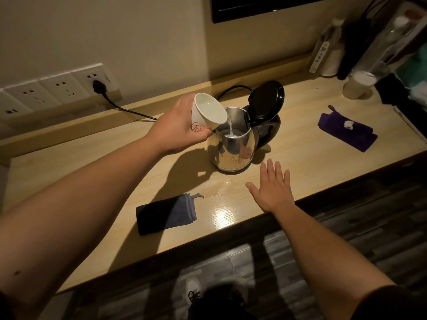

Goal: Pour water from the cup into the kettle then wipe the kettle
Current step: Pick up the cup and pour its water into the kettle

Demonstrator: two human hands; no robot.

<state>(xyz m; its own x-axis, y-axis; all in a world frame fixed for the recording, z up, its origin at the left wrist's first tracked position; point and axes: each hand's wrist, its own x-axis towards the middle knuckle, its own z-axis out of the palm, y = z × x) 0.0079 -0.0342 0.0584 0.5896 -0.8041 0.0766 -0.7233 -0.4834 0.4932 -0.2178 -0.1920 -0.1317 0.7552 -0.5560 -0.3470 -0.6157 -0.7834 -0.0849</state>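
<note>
The left hand (182, 125) grips the cup (209, 113) round its wall, tilted so the mouth faces the kettle (232, 144); a thin stream of water (230, 125) falls from the cup's lip into the kettle's open top. The cup looks like thin paper, light and easily crushed, so a gentle hold round the middle of the wall suits it; squeezing harder would likely buckle it and slop water. It seems to have some water left in it.

The kettle stands on the bench (92, 172) just beyond and below the left hand, its lid (266, 101) hinged up and back on the far side. Its steel body is stiff, smooth and probably slippery once wet, and heavier now with water in it; the dark handle (269, 132) on the side away from the left hand is the safe place to steady it.

The right hand (273, 188) lies flat and spread on the bench, holding nothing, just on the near side of the kettle. A folded blue cloth (167, 213) lies near it, towards the left arm, handy for wiping; being soft, it can be pinched anywhere. A purple cloth (346, 131) lies well beyond.
</note>
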